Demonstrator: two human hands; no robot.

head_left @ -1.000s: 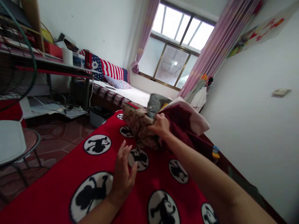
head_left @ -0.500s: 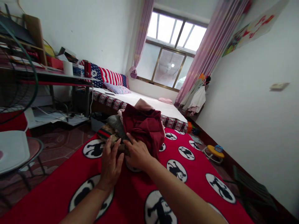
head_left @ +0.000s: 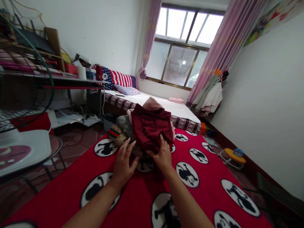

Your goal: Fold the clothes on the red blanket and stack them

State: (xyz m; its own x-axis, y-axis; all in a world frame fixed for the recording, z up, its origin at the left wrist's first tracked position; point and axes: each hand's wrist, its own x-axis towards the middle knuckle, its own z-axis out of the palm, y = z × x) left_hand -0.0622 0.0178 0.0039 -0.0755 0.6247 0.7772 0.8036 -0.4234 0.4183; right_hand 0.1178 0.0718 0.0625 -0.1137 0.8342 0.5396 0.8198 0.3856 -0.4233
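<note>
Lightly rests the nearer right hand, grip spread, on the lower edge of the maroon garment, lying up and slightly left at mid-frame without clear long axis, and holds the left hand, also spread, lower left of it.

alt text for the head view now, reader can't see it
A person's right hand rests on a dark red garment in a clothes pile; the left hand, fingers spread, is at the pile's near left edge. The pile lies on a red blanket with white circles; behind it are a bed and a window.
</note>
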